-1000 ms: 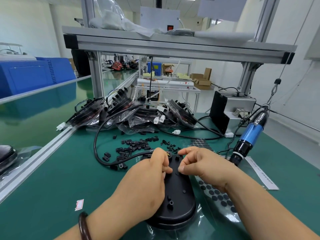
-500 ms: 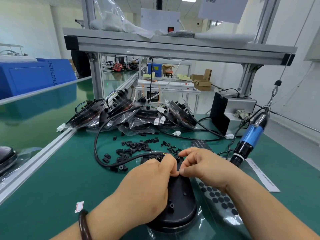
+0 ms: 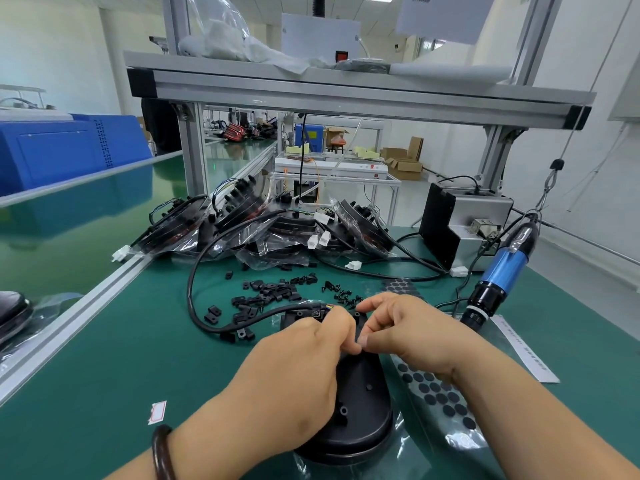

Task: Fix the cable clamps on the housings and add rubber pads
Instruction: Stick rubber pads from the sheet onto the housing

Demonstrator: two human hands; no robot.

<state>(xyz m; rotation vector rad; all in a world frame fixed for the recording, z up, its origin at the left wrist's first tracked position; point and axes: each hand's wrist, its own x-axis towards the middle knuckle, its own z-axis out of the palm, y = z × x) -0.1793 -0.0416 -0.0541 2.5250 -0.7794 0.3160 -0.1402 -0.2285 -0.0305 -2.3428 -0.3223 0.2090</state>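
the left hand (image 3: 294, 372) and right hand (image 3: 412, 334) curl over a black housing (image 3: 363, 410), fingertips touching; what they pinch is hidden. loose cable clamps (image 3: 270, 292) and screws (image 3: 343, 294) lie just beyond, a rubber pad sheet (image 3: 440, 393) at its right.

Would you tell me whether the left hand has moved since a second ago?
Yes. Against the black oval plastic housing, the left hand has shifted right, closing the gap so its fingertips meet those of the right hand.

Bright overhead light, sharp centre, wide-angle bending at edges.
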